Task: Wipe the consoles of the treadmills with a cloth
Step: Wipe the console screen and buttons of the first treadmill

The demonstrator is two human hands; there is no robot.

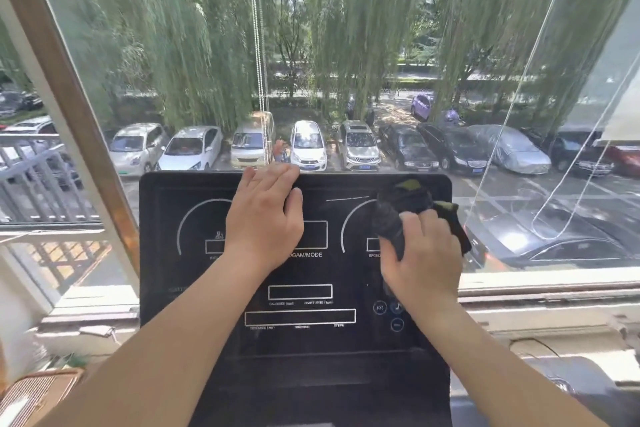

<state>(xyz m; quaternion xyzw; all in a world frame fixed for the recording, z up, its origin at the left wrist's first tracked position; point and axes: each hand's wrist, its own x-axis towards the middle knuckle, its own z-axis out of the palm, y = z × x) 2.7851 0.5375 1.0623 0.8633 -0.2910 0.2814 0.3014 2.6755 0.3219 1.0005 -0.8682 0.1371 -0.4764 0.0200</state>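
- Console (294,340) of the treadmill fills the near centre, a dark panel; its lower display boxes at 6 o'clock lie uncovered.
- Right hand (420,263) clutches the bunched dark cloth (401,208), pressing it on the panel at 2 o'clock, over the speed dial.
- Left hand (266,218) lies flat, fingers straight, grasping nothing, fingertips reaching the top edge at 12 o'clock; it seems to brace the panel.
- Wiping well likely means broad overlapping strokes, light over the touch buttons (380,307) at 4 o'clock.
- Cloth sits close to the right edge; the window glass (346,80) stands near beyond 12 o'clock, so room there looks tight, while the panel toward 9 o'clock is open.
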